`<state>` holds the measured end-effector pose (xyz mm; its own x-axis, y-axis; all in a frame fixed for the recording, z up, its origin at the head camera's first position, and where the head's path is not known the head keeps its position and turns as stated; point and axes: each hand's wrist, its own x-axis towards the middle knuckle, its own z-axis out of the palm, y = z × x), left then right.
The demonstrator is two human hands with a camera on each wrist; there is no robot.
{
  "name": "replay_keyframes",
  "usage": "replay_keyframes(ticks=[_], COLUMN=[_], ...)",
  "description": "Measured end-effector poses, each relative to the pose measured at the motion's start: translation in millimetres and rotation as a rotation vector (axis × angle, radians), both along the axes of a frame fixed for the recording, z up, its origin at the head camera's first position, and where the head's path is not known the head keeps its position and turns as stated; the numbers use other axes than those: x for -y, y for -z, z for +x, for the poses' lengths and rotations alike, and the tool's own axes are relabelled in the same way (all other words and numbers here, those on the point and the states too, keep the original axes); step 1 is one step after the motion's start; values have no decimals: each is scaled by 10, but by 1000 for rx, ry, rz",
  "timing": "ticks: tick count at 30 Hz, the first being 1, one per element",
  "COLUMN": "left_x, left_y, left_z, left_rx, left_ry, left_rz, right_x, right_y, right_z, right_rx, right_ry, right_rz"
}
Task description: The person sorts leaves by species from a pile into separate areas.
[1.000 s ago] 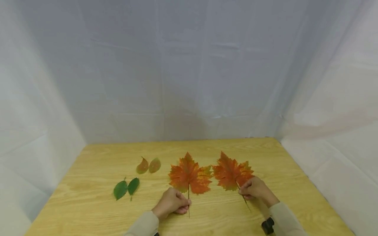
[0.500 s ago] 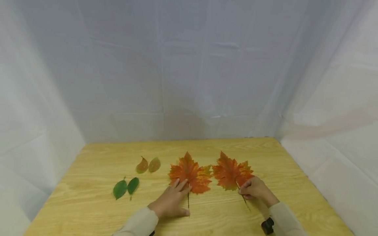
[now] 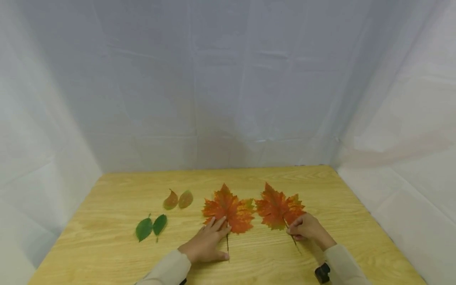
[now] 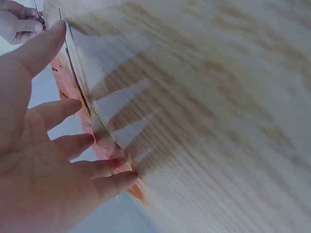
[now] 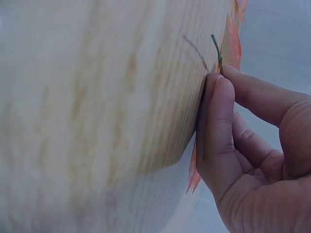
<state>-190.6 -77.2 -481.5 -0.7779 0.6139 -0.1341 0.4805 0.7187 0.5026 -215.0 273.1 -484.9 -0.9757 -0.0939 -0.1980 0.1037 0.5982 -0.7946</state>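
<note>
Two orange-red maple leaves lie side by side in the head view. On the left maple leaf (image 3: 235,209) my left hand (image 3: 206,241) rests its spread, straight fingers at the lower left part, with the thumb beside the dark stem. In the left wrist view the same left hand (image 4: 53,145) shows its palm, the fingertips touching the leaf edge. My right hand (image 3: 310,229) pinches the stem of the right maple leaf (image 3: 276,206) between thumb and fingers. In the right wrist view, the stem's green end (image 5: 216,46) sticks out past the right hand's fingertips (image 5: 224,87).
Left of the maple leaves lie two small reddish-green leaves (image 3: 171,200). Nearer, two dark green leaves (image 3: 144,229) lie touching or almost touching. All are on a wood-grain table (image 3: 107,257) with white sheeting (image 3: 228,99) behind and at both sides.
My left hand has let go of the left maple leaf's stem and spread its fingers onto that leaf. The right hand keeps its pinch and stays in place.
</note>
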Motion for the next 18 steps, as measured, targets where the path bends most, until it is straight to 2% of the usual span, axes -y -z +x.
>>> replay_keyframes(ticks=[10, 15, 18], left_x=[62, 206, 334], left_y=[-15, -37, -69], left_z=[22, 34, 47], left_rx=[-29, -42, -57], left_ry=[4, 1, -12], left_rz=[35, 74, 88], right_x=[32, 21, -58], right_y=[-8, -26, -44], right_z=[-18, -30, -53], right_rx=[-13, -51, -86], right_ry=[-35, -45, -84], right_rz=[28, 56, 71])
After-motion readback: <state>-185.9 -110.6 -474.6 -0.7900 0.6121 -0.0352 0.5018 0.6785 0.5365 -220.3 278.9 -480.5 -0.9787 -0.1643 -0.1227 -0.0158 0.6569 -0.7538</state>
